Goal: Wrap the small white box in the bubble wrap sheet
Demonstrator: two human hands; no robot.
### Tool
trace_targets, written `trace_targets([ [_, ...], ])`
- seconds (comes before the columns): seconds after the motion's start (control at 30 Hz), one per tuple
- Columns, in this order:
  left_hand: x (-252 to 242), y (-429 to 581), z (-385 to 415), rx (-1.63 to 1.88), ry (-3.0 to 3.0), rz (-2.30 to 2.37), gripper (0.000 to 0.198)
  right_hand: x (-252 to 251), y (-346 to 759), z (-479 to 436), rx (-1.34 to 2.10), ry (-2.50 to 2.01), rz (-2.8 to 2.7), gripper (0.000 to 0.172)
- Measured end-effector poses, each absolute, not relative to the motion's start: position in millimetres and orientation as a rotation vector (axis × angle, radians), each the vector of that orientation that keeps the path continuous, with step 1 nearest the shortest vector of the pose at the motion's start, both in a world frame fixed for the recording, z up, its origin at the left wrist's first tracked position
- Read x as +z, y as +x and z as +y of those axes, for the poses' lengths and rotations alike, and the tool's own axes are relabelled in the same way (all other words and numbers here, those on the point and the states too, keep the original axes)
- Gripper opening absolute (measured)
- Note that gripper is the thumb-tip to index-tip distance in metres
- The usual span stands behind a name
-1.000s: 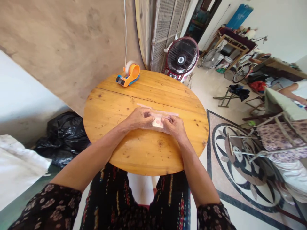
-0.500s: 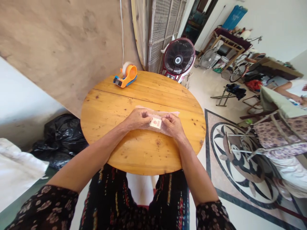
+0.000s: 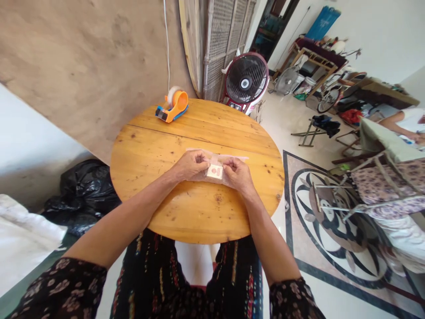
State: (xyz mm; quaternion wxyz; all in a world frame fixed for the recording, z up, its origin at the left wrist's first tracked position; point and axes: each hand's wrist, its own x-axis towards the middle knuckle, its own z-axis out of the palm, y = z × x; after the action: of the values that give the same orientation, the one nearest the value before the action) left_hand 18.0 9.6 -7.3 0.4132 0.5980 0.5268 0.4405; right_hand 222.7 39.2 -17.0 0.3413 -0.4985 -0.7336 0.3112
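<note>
A small cream-coloured block with red printing [image 3: 214, 171] lies between my hands near the middle of the round wooden table [image 3: 199, 212]. Beneath and around it spreads a sheet of clear bubble wrap [image 3: 217, 158]. My left hand [image 3: 192, 165] pinches the wrap at the block's left side, thumb against fingers. On the other side my right hand [image 3: 238, 172] has its fingertips closed on the wrap at the block's right edge. The fingers hide parts of the sheet.
An orange tape dispenser [image 3: 173, 106] stands at the table's back left. Behind the table is a dark red fan [image 3: 246, 79]. Black plastic bags [image 3: 86, 190] lie to the left. At far right sits another person [image 3: 398, 126] beside folding chairs.
My hands stay at the block with almost the same grip. The whole view has shifted very slightly, and the wrap behind the block looks a little flatter.
</note>
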Motion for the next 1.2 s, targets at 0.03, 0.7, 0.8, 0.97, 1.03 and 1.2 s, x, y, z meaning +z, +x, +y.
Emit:
trace_targets([
  [0.03,-8.3,17.9,10.3,1.110,1.500,1.317,0.018,-15.3,222.5,37.7,0.780,-1.297,-1.923,0.015],
  [0.7,-5.5,15.7,9.6,1.058,1.637,1.229,0.018,-6.1,219.8,21.0,0.140,-1.000,-2.187,0.025],
  [0.8,-5.8,16.1,9.4,1.061,1.633,1.236,0.019,-6.7,217.7,17.3,-0.009,-0.983,-2.206,0.023],
  [0.97,-5.0,16.5,9.6,1.056,1.641,1.216,0.021,-4.8,210.3,8.9,-0.076,-0.922,-2.347,0.020],
  [1.03,-4.2,15.9,9.7,1.054,1.677,1.220,0.021,-4.6,207.9,7.1,-0.033,-0.911,-2.396,0.021],
  [1.2,-1.3,13.1,8.1,0.992,1.685,1.192,0.021,-6.1,207.4,8.6,0.094,-0.927,-2.413,0.024],
])
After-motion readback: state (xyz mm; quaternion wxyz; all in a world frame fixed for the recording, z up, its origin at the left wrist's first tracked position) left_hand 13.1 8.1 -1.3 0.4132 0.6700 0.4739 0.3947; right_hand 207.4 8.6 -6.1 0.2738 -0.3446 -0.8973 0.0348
